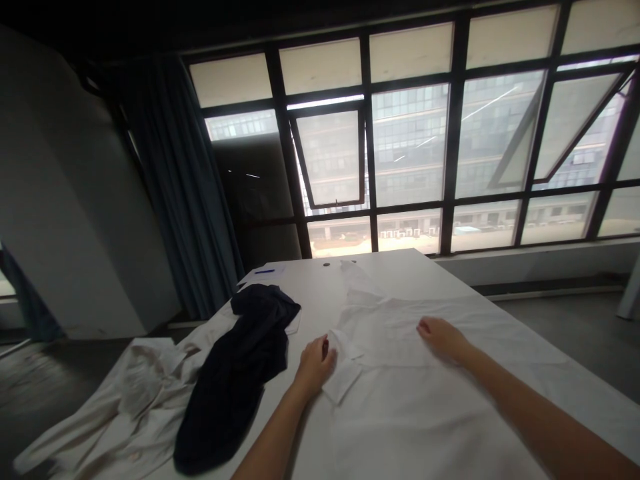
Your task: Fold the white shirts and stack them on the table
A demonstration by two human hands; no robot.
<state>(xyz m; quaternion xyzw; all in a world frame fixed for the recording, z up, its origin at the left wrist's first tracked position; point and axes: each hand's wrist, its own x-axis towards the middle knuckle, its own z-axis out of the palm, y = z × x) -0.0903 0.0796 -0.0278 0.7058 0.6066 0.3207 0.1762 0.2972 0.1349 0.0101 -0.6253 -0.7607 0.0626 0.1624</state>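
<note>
A white shirt (395, 407) lies spread over the table, its collar toward my left side and one sleeve reaching to the far end. My left hand (316, 365) is closed at the collar, fingers curled on the cloth's edge. Farther right, my right hand (443, 337) is also closed, its curled fingertips pinching at the shirt's fabric; the exact fold between them is hidden. Some blur softens the cloth's details.
Left of my hands lie a dark navy garment (235, 380) and a crumpled off-white garment (135, 400) that hangs over the table's left side. A blue pen (265, 271) rests on paper at the far left corner of the white table (313, 283). Windows and a blue curtain (175, 200) stand beyond.
</note>
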